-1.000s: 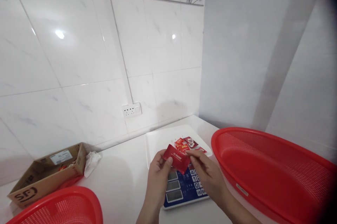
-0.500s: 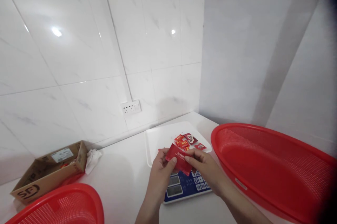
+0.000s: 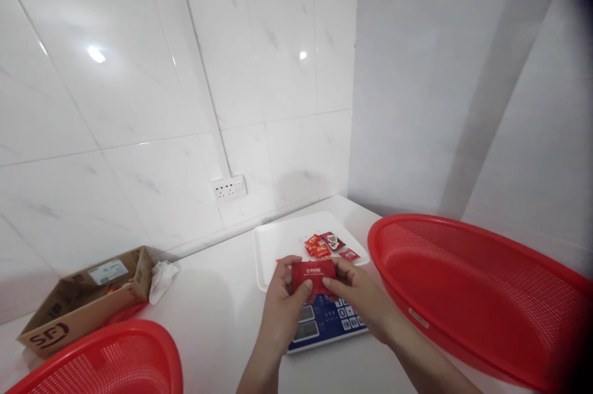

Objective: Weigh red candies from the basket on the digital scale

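Note:
Both hands hold one small red packet (image 3: 314, 275) level above a weighing scale. My left hand (image 3: 283, 307) pinches its left end with thumb and fingers closed. My right hand (image 3: 360, 301) pinches the right end the same way. The scale has a white platter (image 3: 285, 243) and a blue keypad front (image 3: 328, 323). Several small red packets (image 3: 325, 246) lie on the platter's far right part, just beyond my hands.
A big red mesh basket (image 3: 467, 295) stands at the right, close to my right forearm. A second red basket (image 3: 102, 363) sits at the lower left. Behind it is a cardboard box (image 3: 83, 298) with a crumpled white tissue (image 3: 162, 276). A wall socket (image 3: 228, 188) is above.
The packet has turned from tilted to level and sits slightly lower and nearer the scale's front. Both hands kept their grip and drew a little closer together.

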`<state>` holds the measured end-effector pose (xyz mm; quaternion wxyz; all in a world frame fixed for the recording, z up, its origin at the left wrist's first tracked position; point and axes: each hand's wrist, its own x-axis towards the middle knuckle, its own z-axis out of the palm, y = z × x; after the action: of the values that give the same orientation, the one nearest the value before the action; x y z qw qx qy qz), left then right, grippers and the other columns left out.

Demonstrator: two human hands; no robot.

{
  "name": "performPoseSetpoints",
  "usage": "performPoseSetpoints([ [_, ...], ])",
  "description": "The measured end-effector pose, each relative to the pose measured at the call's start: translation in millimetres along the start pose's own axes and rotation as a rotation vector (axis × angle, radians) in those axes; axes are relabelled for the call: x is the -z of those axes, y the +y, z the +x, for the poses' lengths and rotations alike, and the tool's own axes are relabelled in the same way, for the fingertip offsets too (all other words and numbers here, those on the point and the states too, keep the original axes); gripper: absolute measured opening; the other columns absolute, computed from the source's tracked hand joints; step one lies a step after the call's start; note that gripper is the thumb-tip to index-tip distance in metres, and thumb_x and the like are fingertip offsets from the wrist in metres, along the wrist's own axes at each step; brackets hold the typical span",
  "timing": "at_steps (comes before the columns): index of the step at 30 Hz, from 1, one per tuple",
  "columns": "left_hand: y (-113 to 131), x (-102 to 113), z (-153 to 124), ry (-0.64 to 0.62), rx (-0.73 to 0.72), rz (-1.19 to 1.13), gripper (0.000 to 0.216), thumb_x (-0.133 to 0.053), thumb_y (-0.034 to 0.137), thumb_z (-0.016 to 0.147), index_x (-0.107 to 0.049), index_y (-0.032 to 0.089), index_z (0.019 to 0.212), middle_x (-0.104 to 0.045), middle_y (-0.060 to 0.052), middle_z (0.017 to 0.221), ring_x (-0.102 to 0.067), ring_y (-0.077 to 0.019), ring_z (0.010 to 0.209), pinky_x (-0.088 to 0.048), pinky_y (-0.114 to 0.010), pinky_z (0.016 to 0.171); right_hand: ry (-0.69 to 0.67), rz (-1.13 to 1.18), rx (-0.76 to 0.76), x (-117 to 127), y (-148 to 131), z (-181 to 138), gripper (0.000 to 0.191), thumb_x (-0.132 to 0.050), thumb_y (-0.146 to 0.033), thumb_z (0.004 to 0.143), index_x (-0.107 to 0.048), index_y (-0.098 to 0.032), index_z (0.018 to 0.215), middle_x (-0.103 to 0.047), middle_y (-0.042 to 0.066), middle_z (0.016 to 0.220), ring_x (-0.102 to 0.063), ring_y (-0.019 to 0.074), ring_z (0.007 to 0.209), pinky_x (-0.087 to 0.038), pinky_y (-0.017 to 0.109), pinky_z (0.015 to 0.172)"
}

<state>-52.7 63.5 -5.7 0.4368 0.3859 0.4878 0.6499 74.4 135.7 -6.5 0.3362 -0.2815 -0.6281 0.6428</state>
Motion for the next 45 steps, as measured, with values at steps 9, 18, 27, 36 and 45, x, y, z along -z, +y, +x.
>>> performPoseSetpoints([
  [9,5.0,3.3,-8.6,-0.021,0.0,0.026,0.037,-0.062,0.031,0.069,-0.044,0.021,0.101,-0.063,-0.004,0.085,-0.057,-0.0152,0.076,-0.045,-0.027,0.065,0.006,-0.018,0.023,-6.5,-1.5,-1.6,0.022,-0.057,-0.028,0.068,-0.056,-0.017,0.086,-0.06,-0.001,0.077,-0.052,0.0124,0.066,-0.039,0.023,0.054],
  [18,3.5,-0.8,-6.8,0.008,-0.006,-0.028,0.042,-0.067,0.034,0.065,-0.047,0.021,0.099,-0.064,-0.003,0.081,-0.057,-0.0144,0.071,-0.044,-0.025,0.062,0.016,-0.058,0.032,-4.4,-5.8,-3.5,0.019,-0.056,-0.028,0.069,-0.057,-0.017,0.085,-0.061,0.0,0.074,-0.053,0.013,0.065,-0.04,0.024,0.053],
  [27,6.7,-0.7,-8.7,0.025,0.021,-0.055,0.048,-0.068,0.034,0.063,-0.05,0.019,0.105,-0.065,-0.004,0.082,-0.058,-0.0155,0.071,-0.045,-0.026,0.062,0.006,-0.051,0.042,-2.4,-0.7,-2.1,0.023,-0.057,-0.03,0.07,-0.059,-0.017,0.089,-0.06,0.0,0.072,-0.053,0.0129,0.064,-0.04,0.023,0.053],
  [36,3.7,2.6,-7.8,0.002,0.09,-0.121,0.061,-0.069,0.027,0.062,-0.045,0.02,0.118,-0.064,-0.005,0.088,-0.056,-0.0117,0.064,-0.046,-0.028,0.066,0.014,-0.001,0.033,-0.9,1.2,-1.3,0.032,-0.06,-0.034,0.07,-0.059,-0.018,0.098,-0.063,0.0,0.078,-0.053,0.0134,0.066,-0.039,0.023,0.054],
  [45,3.7,1.7,-7.8,0.01,0.078,-0.088,0.066,-0.066,0.025,0.064,-0.041,0.022,0.125,-0.064,-0.006,0.098,-0.058,-0.0162,0.08,-0.045,-0.027,0.069,0.014,-0.006,0.019,-0.9,3.5,-0.8,0.036,-0.059,-0.034,0.07,-0.058,-0.018,0.102,-0.063,0.001,0.08,-0.054,0.0141,0.067,-0.039,0.024,0.054],
])
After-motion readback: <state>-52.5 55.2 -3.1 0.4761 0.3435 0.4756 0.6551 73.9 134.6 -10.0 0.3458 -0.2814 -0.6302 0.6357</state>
